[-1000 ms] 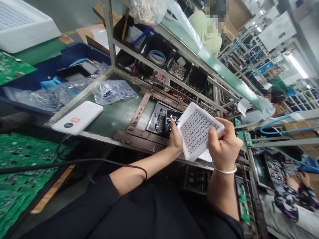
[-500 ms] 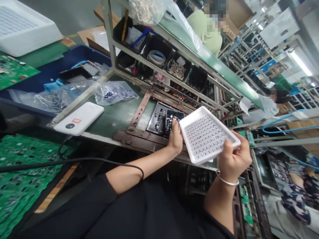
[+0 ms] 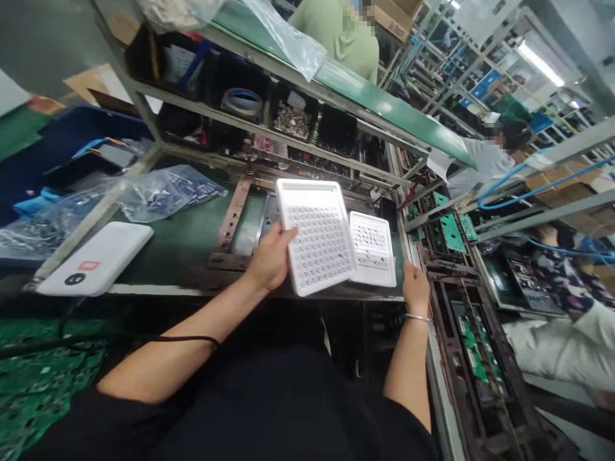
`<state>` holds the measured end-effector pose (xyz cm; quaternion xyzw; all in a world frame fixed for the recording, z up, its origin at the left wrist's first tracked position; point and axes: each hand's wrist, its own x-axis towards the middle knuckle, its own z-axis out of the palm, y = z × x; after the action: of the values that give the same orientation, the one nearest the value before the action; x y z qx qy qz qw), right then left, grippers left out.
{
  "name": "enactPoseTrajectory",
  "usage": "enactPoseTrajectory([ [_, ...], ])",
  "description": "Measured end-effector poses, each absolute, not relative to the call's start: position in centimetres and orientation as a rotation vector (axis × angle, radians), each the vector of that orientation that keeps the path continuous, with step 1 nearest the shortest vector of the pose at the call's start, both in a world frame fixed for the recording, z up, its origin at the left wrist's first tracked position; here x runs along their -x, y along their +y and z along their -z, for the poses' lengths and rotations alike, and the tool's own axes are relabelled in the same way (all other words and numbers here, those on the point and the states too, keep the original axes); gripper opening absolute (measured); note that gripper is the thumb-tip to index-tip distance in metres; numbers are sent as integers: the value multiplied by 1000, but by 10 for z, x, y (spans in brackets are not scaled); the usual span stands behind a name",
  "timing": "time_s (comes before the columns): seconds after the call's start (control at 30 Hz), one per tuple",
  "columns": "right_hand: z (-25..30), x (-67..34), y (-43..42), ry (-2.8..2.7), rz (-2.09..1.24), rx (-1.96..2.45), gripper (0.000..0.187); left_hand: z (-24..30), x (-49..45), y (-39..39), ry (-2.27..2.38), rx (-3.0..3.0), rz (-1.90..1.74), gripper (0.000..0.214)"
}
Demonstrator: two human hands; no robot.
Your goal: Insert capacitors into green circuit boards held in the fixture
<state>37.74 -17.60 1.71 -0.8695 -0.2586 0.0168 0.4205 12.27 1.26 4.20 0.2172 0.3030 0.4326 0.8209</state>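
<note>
My left hand grips the left edge of a white plastic tray, thumb on its top face. Rows of small round parts fill most of this tilted tray. It partly covers a second, smaller white tray lying on the bench, which has small parts in some of its places. My right hand is closed beside the right edge of that second tray, apart from it. Whether its curled fingers hold anything small is hidden. Behind the held tray a brown metal frame is partly covered.
A white power bank and a plastic bag of parts lie at left. Above, a shelf holds black bins, one with a tape roll. A conveyor rail with green circuit boards runs at right. Co-workers sit beyond.
My right hand has let go of the tray and moved down to the right. My left hand now holds the tray, which has shifted left and turned. The second white tray has come into view.
</note>
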Motion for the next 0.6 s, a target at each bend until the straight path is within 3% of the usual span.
enactPoseTrajectory([
  [0.17,15,-399,-174,-672,-277,2430,72,-42,-106,33,741,-580,-1026,26],
  [0.4,7,-395,-180,-438,-306,2106,72,-33,-119,32,778,-508,-946,18],
  [0.5,-29,-391,-181,-504,-140,2106,70,-31,-132,27,781,-438,-920,15],
  [0.6,-75,-376,-171,-699,233,2162,66,-28,-146,20,746,-386,-923,14],
])
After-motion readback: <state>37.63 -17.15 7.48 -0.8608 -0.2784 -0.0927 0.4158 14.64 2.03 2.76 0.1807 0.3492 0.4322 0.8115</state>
